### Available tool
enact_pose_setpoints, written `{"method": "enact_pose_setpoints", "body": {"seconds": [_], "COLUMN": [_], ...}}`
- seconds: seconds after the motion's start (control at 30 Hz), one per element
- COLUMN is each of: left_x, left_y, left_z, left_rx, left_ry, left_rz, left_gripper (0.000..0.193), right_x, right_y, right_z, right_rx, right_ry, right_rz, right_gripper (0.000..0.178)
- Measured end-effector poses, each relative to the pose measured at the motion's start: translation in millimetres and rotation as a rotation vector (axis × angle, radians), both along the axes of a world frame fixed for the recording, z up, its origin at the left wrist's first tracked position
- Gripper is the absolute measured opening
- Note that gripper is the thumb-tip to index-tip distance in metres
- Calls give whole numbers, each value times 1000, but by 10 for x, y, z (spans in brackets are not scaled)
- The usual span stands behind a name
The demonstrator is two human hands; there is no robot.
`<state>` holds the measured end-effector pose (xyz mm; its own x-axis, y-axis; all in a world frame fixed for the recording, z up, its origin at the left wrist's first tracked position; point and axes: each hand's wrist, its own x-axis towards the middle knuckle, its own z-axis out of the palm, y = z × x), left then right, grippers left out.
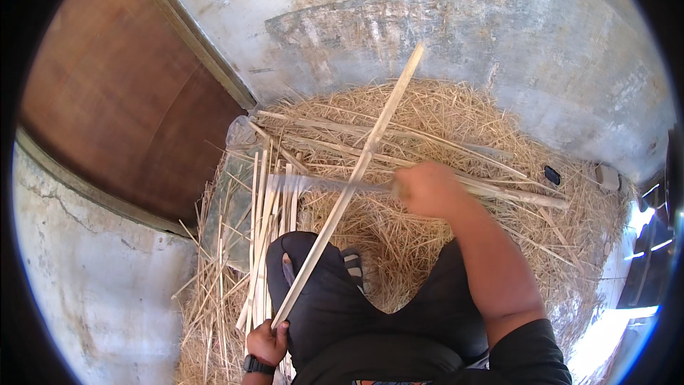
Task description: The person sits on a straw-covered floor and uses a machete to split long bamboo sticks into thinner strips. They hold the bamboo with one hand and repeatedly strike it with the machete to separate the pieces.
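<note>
My left hand (267, 343), with a black watch at its wrist, is closed round the near end of a long pale split-bamboo strip (370, 145). The strip slants up and away to the right, passing over my left knee, its far end in front of the wall. In my right hand (432, 188) is the handle of a machete (303, 182). Its long blade points left and crosses the strip about midway along. Motion blurs the blade, and I cannot tell whether it touches the strip.
Straw (442, 110) covers the floor, with long bamboo poles (513, 194) lying across it. Several pale strips (256, 242) are piled by my left leg. A small black object (551, 175) lies at the right. A stained wall (456, 21) and a brown door panel (128, 93) stand beyond.
</note>
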<state>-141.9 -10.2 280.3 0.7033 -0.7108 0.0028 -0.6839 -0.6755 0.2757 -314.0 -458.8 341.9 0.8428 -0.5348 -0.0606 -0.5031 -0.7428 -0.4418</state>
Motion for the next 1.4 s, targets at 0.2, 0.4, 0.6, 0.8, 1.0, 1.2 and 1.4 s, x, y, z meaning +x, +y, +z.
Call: {"method": "enact_pose_setpoints", "body": {"seconds": [0.2,0.4,0.6,0.8,1.0,1.2,1.4], "left_x": [208,192,144,239,133,-79,-101], "left_y": [58,58,33,59,35,-57,-83], "left_z": [-38,6,-60,-19,16,28,96], "left_rx": [-29,-33,-88,-58,-53,51,59], "left_ry": [269,367,249,431,322,-78,-83], "left_rz": [-28,21,-41,22,9,7,11], "left_gripper": [55,54,49,54,52,36,33], "right_x": [-48,229,213,117,247,89,-63], "right_y": [-284,521,-26,-274,362,-125,-355], "right_z": [-238,-112,-288,-403,-249,-306,-193], "right_rx": [-11,-128,-65,-30,-43,28,87], "right_ry": [-140,-52,-92,-170,-125,-113,-131], "right_rz": [-137,360,-17,-244,371,55,-246], "right_gripper": [24,15,20,27,18,23,27]}}
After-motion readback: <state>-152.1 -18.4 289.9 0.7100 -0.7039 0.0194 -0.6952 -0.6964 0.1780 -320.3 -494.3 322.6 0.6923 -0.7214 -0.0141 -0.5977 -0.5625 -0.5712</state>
